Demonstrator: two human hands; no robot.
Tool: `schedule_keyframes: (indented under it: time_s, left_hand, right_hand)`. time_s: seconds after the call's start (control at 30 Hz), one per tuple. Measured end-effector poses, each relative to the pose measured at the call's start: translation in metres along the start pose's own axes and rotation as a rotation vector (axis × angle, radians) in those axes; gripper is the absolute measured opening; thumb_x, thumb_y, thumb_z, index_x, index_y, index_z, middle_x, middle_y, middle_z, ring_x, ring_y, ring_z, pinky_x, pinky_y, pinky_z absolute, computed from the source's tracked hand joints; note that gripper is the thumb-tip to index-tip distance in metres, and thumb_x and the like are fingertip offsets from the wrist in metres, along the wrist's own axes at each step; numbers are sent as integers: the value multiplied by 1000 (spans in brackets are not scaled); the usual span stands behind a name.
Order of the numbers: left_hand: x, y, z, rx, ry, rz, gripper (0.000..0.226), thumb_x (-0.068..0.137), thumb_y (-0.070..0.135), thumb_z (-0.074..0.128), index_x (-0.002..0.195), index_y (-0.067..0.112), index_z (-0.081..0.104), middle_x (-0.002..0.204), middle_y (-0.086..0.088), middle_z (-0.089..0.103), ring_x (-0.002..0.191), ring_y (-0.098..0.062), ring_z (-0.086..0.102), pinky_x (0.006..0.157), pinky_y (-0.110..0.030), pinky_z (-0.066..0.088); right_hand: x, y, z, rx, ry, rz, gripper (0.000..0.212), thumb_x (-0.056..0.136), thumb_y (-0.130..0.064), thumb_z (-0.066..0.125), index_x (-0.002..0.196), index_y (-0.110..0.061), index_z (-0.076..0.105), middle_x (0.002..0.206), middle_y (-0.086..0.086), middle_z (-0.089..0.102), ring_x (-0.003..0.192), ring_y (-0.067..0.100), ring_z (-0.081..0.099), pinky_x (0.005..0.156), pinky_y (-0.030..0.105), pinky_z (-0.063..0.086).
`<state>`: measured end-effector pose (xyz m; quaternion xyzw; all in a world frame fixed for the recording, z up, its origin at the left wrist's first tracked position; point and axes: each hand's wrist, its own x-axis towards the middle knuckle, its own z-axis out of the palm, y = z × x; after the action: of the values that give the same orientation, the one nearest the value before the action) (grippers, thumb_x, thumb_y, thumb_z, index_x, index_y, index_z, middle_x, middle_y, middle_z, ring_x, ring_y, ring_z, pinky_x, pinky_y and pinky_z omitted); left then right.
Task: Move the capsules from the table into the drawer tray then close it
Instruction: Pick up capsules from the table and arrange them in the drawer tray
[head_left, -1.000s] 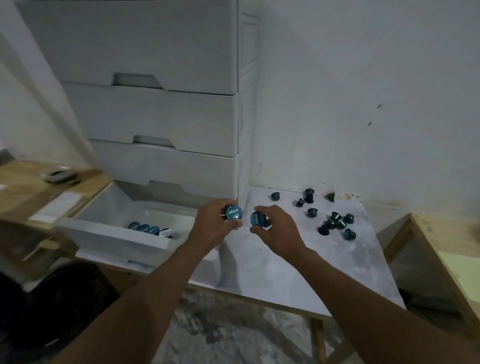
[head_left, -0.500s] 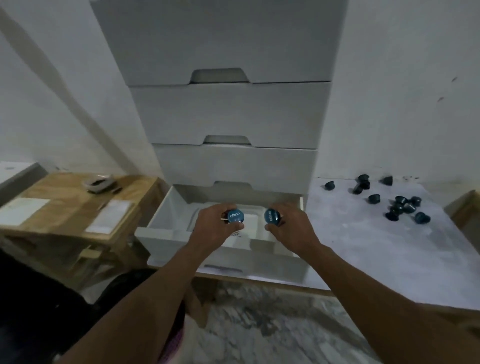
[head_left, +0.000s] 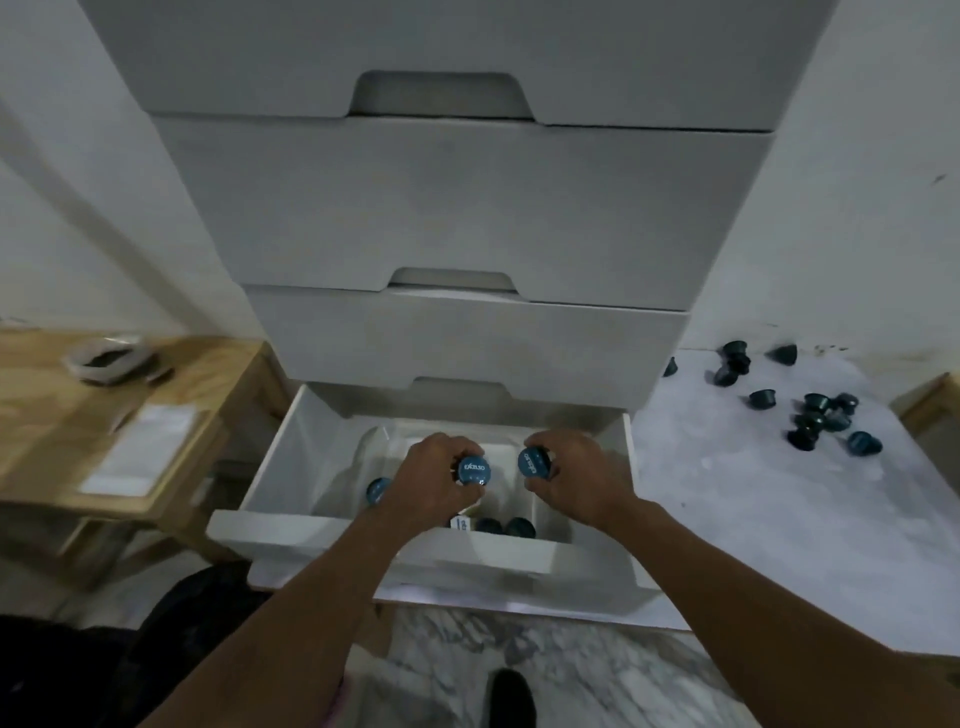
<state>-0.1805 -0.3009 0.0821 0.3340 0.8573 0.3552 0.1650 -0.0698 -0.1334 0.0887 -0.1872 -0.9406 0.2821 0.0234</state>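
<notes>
- Both hands now hang over the open drawer (head_left: 291, 457). A second ago they were above the table (head_left: 753, 509), just right of the drawer's corner.
- The left hand (head_left: 431, 483) grips the left capsule (head_left: 474, 470) with curled fingers, its blue foil lid turned up toward the camera.
- The right hand (head_left: 579, 480) pinches the right capsule (head_left: 535, 462) the same way, and the two capsules sit close together without touching.
- Both capsules are above the white tray (head_left: 545, 512) inside the drawer and neither is released yet, so I judge the carry finished and the placing about to start.
- The stored capsules (head_left: 504, 527) already lie in the tray by the drawer's front wall, and another one shows left of the left wrist.
- I cannot tell which slots are free, because the hands hide the middle of the tray.
- The loose capsules (head_left: 815, 415) have not moved and are scattered toward the far edge of the table, right of the cabinet (head_left: 457, 208).
- A dozen or so loose capsules seem to remain, so I judge the task well short of done, with several more trips needed.
- The drawer is pulled out toward the table's near edge, and closing it comes last.
</notes>
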Motion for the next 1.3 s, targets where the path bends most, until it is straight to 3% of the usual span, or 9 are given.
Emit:
schedule_keyframes:
  time_s: [0.2,0.3,0.4,0.6,0.77,0.93,1.1,1.2,1.3]
  left_hand:
    - [44,-15,10,38,-193,-13,40,67,8,77,105,16,68,103,-1,68,89,-11,63,84,-27,54]
    - [54,-25,17,61,-275,-48,42,67,9,79,106,18,67,102,4,68,91,-9,64,84,-22,52]
    - [57,-32,22,63,-345,-64,48,65,12,82,109,19,66,104,6,68,93,-8,64,82,-16,50]
    - [65,-39,23,61,-399,-99,50,62,15,86,108,22,67,95,12,63,85,-4,61,66,-2,40]
    - [68,-45,25,45,-449,-98,50,62,14,85,107,22,66,97,8,65,87,-8,63,70,-11,48]
    - [68,-47,26,32,-505,-95,44,70,21,82,111,19,66,106,3,68,92,-9,63,83,-23,53]
    - [70,-49,28,78,-511,-59,33,78,18,75,110,19,68,107,1,69,92,-8,64,83,-21,52]
    - [72,-48,31,97,-537,-45,31,78,18,74,108,20,69,105,0,69,90,-8,64,81,-20,52]
    - [74,-48,33,112,-553,-33,30,78,18,74,108,20,69,104,-1,69,89,-9,64,82,-22,52]
  right_hand:
    - [32,15,18,-78,-206,-38,38,78,-24,74,113,-16,62,109,6,60,96,20,54,81,26,42]
    - [37,23,21,-87,-256,-16,32,79,-27,74,109,-22,63,110,1,61,93,16,56,71,21,39]
    - [38,23,16,-163,-298,-57,34,85,-32,67,118,-26,59,117,-5,58,97,12,52,57,12,24]
    - [39,18,17,-179,-284,-28,36,86,-34,65,121,-26,56,122,-4,58,94,9,48,64,17,27]
    - [39,19,24,-192,-293,1,40,85,-38,65,123,-27,55,122,-4,58,99,13,53,74,22,32]
    - [42,19,29,-192,-334,-2,43,81,-39,69,120,-26,57,116,-4,59,93,12,51,71,22,31]
    - [44,21,30,-152,-355,35,16,88,-32,58,100,-23,64,103,-2,65,87,17,57,70,28,43]
    - [43,20,26,-126,-360,81,27,91,-26,54,116,-24,65,120,-2,65,104,19,60,87,30,46]
    - [43,20,27,-120,-369,85,30,91,-24,56,120,-24,64,123,-2,65,107,18,60,88,27,45]
